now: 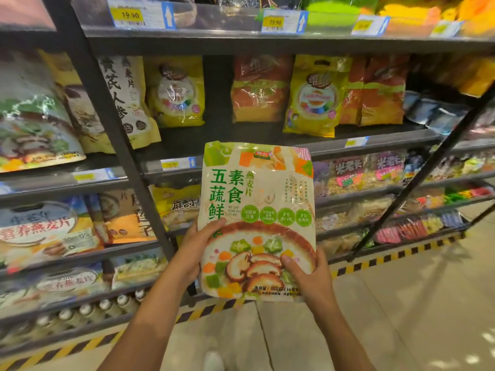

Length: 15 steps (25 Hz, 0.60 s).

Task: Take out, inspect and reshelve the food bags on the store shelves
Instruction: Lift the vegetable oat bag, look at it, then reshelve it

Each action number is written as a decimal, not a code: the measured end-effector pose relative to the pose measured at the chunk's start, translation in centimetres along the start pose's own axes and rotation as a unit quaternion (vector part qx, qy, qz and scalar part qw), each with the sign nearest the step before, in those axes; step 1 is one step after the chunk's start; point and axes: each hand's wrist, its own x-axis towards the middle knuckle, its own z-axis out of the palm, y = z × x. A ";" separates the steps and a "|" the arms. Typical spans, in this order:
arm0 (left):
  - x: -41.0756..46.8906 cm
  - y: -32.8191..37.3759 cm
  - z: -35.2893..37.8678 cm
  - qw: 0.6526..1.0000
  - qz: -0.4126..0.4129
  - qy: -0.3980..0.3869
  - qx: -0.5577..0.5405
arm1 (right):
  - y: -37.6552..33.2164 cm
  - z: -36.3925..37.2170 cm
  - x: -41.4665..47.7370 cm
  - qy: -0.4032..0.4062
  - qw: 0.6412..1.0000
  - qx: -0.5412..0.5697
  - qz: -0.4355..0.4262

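Head view: oatmeal bag (257,199) before stocked shelves (267,38)

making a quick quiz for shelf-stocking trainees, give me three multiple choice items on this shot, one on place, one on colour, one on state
1. Where is the oatmeal bag?
A. lying on the floor
B. held in front of the shelves
C. in a cart

2. What colour is the big lettering on its front?
A. green
B. blue
C. black

3. How is the bag gripped?
A. left hand only
B. right hand only
C. both hands at its lower edges

Answers:
1 B, it is held up before the shelf rack.
2 A, the large characters are green.
3 C, the left hand and right hand each clasp a lower side.
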 end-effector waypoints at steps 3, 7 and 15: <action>-3.3 -1.0 -1.7 0.999 -0.003 0.039 0.000 | 1.0 0.6 -2.2 -0.024 1.000 0.004 0.006; -6.7 -1.1 -4.0 0.996 -0.002 0.083 -0.008 | 1.4 2.3 -4.1 -0.068 0.998 0.003 0.010; -12.2 0.6 -10.9 0.988 0.042 0.148 -0.027 | 0.3 9.1 -6.9 -0.151 0.988 -0.012 -0.002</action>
